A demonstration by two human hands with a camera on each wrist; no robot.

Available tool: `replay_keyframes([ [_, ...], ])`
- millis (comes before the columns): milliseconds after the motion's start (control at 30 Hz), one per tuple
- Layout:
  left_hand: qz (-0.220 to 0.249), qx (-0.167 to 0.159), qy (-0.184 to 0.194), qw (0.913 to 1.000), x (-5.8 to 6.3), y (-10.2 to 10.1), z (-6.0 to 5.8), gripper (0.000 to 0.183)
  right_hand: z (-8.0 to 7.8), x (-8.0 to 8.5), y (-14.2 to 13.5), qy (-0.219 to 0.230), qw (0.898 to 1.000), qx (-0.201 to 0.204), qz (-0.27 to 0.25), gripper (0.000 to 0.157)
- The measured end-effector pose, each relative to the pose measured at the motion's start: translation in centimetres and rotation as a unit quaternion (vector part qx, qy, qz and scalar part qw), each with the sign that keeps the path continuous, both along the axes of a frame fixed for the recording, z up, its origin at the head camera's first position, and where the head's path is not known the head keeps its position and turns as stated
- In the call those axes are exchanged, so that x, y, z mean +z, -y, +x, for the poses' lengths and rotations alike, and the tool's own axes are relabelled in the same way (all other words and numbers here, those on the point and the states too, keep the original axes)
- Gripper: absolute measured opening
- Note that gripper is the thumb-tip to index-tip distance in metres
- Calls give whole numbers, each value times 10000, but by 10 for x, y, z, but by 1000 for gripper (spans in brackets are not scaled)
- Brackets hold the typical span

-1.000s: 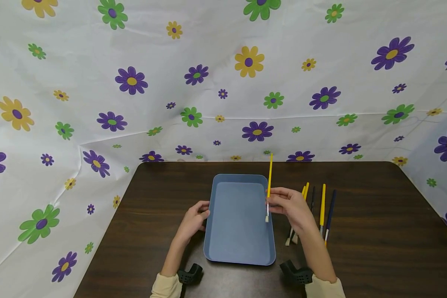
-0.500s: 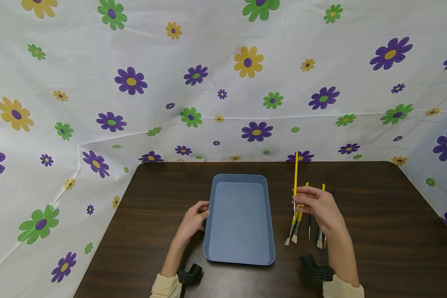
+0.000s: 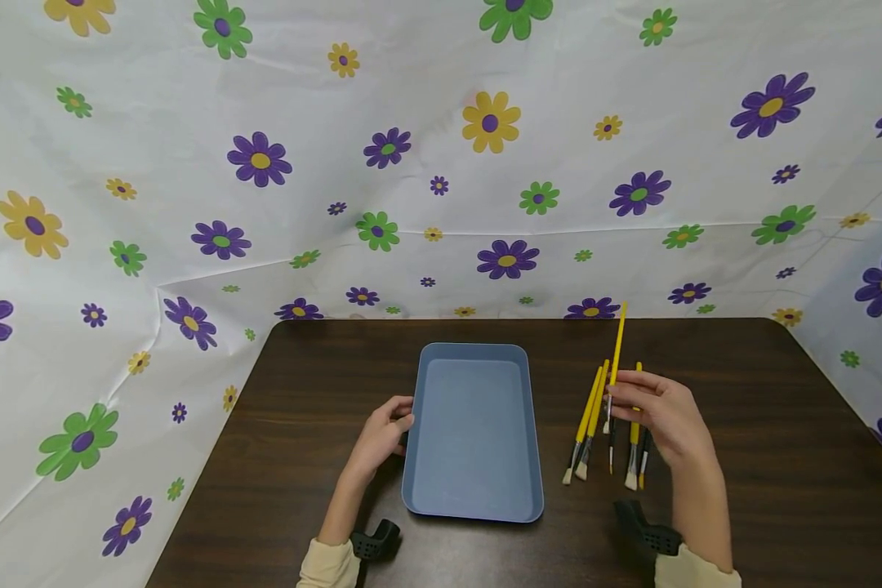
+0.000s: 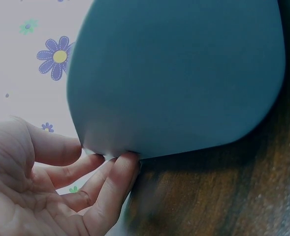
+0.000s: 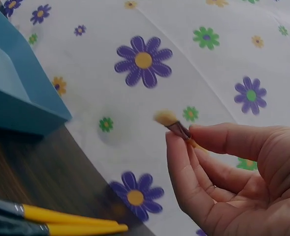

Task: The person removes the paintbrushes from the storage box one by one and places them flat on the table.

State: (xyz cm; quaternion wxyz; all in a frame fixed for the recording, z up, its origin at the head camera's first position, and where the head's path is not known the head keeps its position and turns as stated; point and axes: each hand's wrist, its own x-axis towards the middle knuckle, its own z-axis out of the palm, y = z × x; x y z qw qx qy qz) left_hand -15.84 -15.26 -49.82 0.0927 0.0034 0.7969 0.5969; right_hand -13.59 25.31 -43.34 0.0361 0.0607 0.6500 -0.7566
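Note:
In the head view my right hand [image 3: 665, 412] pinches a thin yellow paintbrush [image 3: 618, 343] near its ferrule. Its handle points up and its pale bristles down. The right wrist view shows those bristles [image 5: 165, 118] just past the thumb and fingertips. Below and left of this hand lie two yellow paintbrushes [image 3: 588, 425]. Another yellow paintbrush [image 3: 634, 441] and dark-handled ones lie partly hidden under the hand. My left hand [image 3: 382, 429] holds the left side of a blue-grey tray [image 3: 473, 441]. In the left wrist view thumb and fingertips meet the tray's edge.
A dark wood-grain table [image 3: 772, 441] carries everything. Behind it hangs a white sheet [image 3: 412, 98] with purple, green and yellow flowers. Black wrist-worn devices sit at both cuffs, the left device [image 3: 375, 541] close to the tray's near corner.
My right hand has carried the yellow paintbrush from above the tray's right edge rightward to over the other paintbrushes. The brush now leans slightly right. My left hand and the tray have stayed put.

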Motion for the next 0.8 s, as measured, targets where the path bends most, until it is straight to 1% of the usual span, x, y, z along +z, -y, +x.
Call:
replay_keyframes([
  [133, 0, -9, 13, 10000, 0, -1, 0, 37, 3, -6, -13, 60, 9999, -145, 71, 28],
  [233, 8, 18, -11, 10000, 1, -1, 1, 37, 6, -11, -24, 37, 9995, -197, 247, 17],
  [267, 6, 26, -34, 10000, 1, -1, 1, 37, 8, -13, -28, 30, 9990, -216, 396, 17],
  [400, -34, 51, -103, 9999, 1, -2, 1, 37, 11, -20, -41, 124, 9930, -284, 1143, 45],
  [467, -49, 83, -99, 9999, -1, -2, 1, 36, 12, -23, -46, 241, 9895, -269, 1400, 50],
  [633, -86, 202, -62, 9997, -4, -3, 0, 35, 12, -28, -56, 496, 9860, -217, 1575, 49],
  [800, -47, 150, -51, 9999, -3, -3, 0, 36, 13, -31, -63, 755, 9801, -237, 1822, 48],
])
